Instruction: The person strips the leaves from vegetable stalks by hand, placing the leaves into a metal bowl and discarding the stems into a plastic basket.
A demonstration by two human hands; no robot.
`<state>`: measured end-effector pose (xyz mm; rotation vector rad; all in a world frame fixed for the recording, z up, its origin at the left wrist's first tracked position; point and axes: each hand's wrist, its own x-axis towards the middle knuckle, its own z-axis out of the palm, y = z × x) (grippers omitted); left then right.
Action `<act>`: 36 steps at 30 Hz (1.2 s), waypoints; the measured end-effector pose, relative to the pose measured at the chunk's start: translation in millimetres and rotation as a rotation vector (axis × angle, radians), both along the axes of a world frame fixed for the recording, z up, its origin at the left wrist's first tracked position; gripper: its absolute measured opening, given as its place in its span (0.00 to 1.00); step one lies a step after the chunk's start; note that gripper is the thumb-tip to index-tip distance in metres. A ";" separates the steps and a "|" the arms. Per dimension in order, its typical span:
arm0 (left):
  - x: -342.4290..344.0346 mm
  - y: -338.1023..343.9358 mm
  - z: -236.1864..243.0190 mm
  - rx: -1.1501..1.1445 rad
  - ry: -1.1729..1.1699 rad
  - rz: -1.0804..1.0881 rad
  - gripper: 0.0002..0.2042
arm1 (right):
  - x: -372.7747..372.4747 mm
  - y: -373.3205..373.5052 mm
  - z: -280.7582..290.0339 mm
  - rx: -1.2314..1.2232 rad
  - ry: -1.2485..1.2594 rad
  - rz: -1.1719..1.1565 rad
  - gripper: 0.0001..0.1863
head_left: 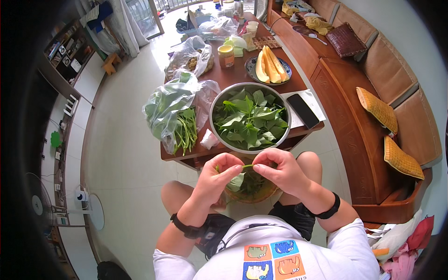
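A thin green stem [247, 166] runs between my two hands, pinched at both sides. My left hand [218, 171] grips it between thumb and fingers, and a green leaf [235, 182] hangs just below that hand. My right hand [277, 170] pinches the other end. Beneath them, between my knees, stands a yellowish basin [254, 199] with stems and leaves in it, partly hidden by the hands. Right beyond my hands, a large metal bowl [213, 128] full of green leaves [249, 116] sits at the table's near edge.
On the wooden table [186, 159] a plastic bag [170, 100] of leafy stems lies at left, near crumpled white tissue [209, 139]. A phone [302, 111] rests right of the bowl. Behind are a plate [251, 70] of cut melon [269, 66] and a jar [226, 57]. A wooden sofa [354, 135] stands at right.
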<state>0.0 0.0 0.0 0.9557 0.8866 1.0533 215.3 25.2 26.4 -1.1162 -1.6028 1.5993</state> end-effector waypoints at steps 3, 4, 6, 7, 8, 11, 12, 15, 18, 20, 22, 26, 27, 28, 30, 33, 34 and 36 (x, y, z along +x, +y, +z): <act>-1.8 -2.1 3.8 0.028 0.072 0.026 0.06 | -1.8 -0.4 -1.4 0.340 -0.082 -0.050 0.05; -3.2 -2.9 7.2 -0.006 0.061 0.003 0.06 | -2.9 -0.4 -1.3 0.496 -0.141 -0.060 0.05; -5.0 -2.8 9.3 -0.039 0.050 -0.020 0.05 | -4.2 0.0 -2.8 0.652 -0.200 -0.069 0.05; -5.7 -2.3 9.3 -0.106 0.011 -0.041 0.05 | -4.4 1.0 -5.2 0.742 -0.205 -0.074 0.05; -6.4 -1.9 9.2 -0.172 -0.028 -0.063 0.05 | -4.5 1.7 -6.5 0.833 -0.211 -0.079 0.05; -9.7 -1.0 2.5 -0.215 -0.140 -0.060 0.04 | -6.4 2.5 -5.6 1.045 -0.267 -0.094 0.06; -10.7 -1.2 2.3 -0.216 -0.140 -0.059 0.04 | -6.4 2.0 -5.5 1.044 -0.267 -0.093 0.06; -11.9 -0.4 2.8 -0.268 -0.179 -0.081 0.04 | -5.0 0.6 -4.2 1.157 -0.345 -0.079 0.08; -11.4 1.5 4.6 -0.308 -0.166 -0.079 0.04 | -2.6 0.0 -2.1 1.260 -0.427 -0.039 0.08; -11.0 2.6 4.3 -0.312 -0.115 -0.090 0.04 | -2.8 0.3 -2.3 1.339 -0.467 -0.039 0.08; -11.4 2.8 2.6 -0.302 -0.101 -0.089 0.04 | -3.2 -0.1 -1.0 1.353 -0.485 -0.037 0.07; -9.8 3.8 0.1 -0.287 -0.081 -0.073 0.04 | -5.6 -1.6 -2.0 1.375 -0.531 -0.054 0.06; -8.3 4.1 1.4 -0.287 -0.081 -0.073 0.04 | -6.1 -1.7 -2.7 1.375 -0.532 -0.054 0.06; -6.1 4.2 4.0 -0.284 -0.069 -0.045 0.04 | -6.5 -1.7 -3.5 1.354 -0.519 -0.070 0.06; -2.9 4.5 6.1 -0.281 -0.058 -0.018 0.03 | -7.7 -0.9 -5.2 1.333 -0.507 -0.086 0.06; -1.2 5.1 5.0 -0.284 -0.077 0.008 0.03 | -10.6 0.7 -8.1 1.227 -0.447 -0.124 0.06; -1.5 5.6 2.2 -0.284 -0.108 0.010 0.03 | -11.9 0.9 -9.0 1.178 -0.425 -0.123 0.06; -0.7 6.1 0.3 -0.283 -0.139 0.012 0.03 | -13.6 1.2 -10.1 1.130 -0.404 -0.121 0.06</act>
